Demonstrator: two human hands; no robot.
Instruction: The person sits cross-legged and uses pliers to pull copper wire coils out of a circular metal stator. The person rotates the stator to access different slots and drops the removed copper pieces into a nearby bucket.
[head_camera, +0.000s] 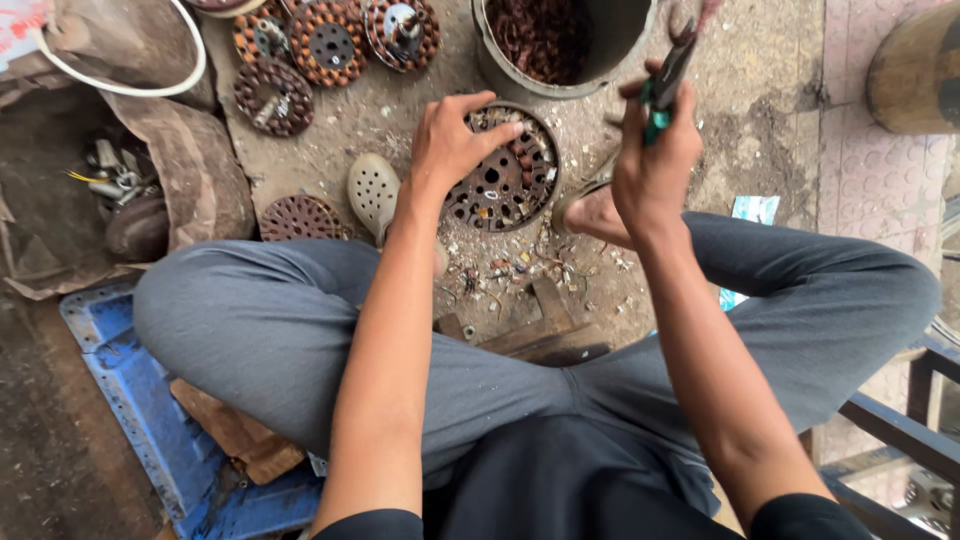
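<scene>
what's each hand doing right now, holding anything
Left hand: fingers spread, pressing on the round rusty-brown slotted metal motor core, not closed around it.
Right hand: closed on green-handled pliers.

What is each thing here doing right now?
Left hand: pressed flat on the motor stator.
Motor stator: lying flat on the ground, windings partly gone.
Right hand: raised, closed around the pliers.
Pliers: held upright, off the ground.
Metal bucket: upright, holding coppery scrap.
Grey shoe: lying on the ground.
</scene>
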